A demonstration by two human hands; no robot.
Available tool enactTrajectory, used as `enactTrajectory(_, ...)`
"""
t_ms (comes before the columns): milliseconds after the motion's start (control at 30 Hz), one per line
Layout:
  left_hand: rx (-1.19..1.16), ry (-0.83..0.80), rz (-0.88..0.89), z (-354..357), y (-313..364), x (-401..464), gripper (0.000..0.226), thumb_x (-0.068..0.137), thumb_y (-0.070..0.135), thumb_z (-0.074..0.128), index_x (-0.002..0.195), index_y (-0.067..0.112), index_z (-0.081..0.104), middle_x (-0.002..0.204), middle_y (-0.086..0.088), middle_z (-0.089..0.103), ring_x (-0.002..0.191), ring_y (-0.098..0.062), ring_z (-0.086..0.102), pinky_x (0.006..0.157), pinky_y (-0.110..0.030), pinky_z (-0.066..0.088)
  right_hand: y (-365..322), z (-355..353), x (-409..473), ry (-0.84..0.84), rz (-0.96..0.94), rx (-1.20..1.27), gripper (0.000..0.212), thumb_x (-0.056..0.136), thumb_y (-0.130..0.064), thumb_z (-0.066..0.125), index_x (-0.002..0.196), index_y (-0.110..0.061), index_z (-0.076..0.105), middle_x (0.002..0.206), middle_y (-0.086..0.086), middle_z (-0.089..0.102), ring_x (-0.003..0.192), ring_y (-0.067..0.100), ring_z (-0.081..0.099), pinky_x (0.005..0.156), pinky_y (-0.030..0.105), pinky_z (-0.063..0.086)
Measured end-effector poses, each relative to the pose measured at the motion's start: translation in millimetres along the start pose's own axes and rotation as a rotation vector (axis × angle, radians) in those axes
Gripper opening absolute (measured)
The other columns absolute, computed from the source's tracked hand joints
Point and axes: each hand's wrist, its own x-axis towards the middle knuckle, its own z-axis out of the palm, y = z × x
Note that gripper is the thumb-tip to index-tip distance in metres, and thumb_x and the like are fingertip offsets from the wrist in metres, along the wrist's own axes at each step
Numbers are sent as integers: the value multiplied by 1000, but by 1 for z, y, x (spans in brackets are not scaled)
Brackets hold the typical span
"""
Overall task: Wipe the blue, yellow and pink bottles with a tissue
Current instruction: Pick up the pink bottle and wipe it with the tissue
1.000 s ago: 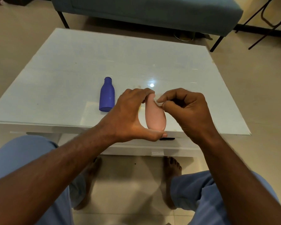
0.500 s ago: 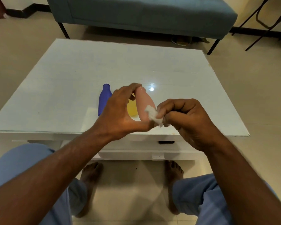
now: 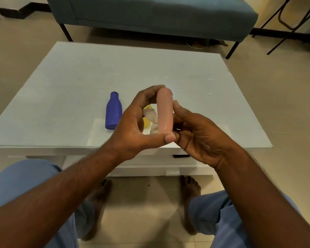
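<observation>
I hold the pink bottle (image 3: 164,111) upright above the near edge of the white table (image 3: 204,97). My left hand (image 3: 138,126) pinches it lengthwise, fingers on its top and thumb under its base. My right hand (image 3: 197,133) wraps around the bottle's right side and back, pressing a crumpled white tissue (image 3: 151,117) that shows on the bottle's left. The blue bottle (image 3: 113,111) lies on the table to the left. Only a sliver of the yellow bottle (image 3: 147,122) shows behind my left hand.
A blue-grey sofa (image 3: 150,15) stands beyond the table. Black chair legs (image 3: 293,24) are at the far right. My knees and bare feet are below the table's near edge, where a lower shelf holds a small dark object (image 3: 181,155).
The pink bottle has turned edge-on to me. My right hand has moved from the bottle's front right to wrap behind it, and the tissue now shows on the bottle's left side.
</observation>
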Motion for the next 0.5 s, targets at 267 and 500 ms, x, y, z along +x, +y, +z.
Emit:
enactTrajectory(267,682,-136,49,-21,-7,2,118,57,73,79,152,27,26,147,11,36,130,-12,39,102,-39,47,8,-17,13,128,-118,-412,52,77,-41,78,106,2,79,105,19,80,103,32,77,102,48,60)
enactTrajectory(500,395,-69,-106,-20,-5,2,105,61,64,81,149,34,32,134,29,44,120,9,47,86,-2,44,3,-20,15,213,-356,-282,20,96,-4,71,110,-16,77,96,2,76,99,23,73,100,38,60)
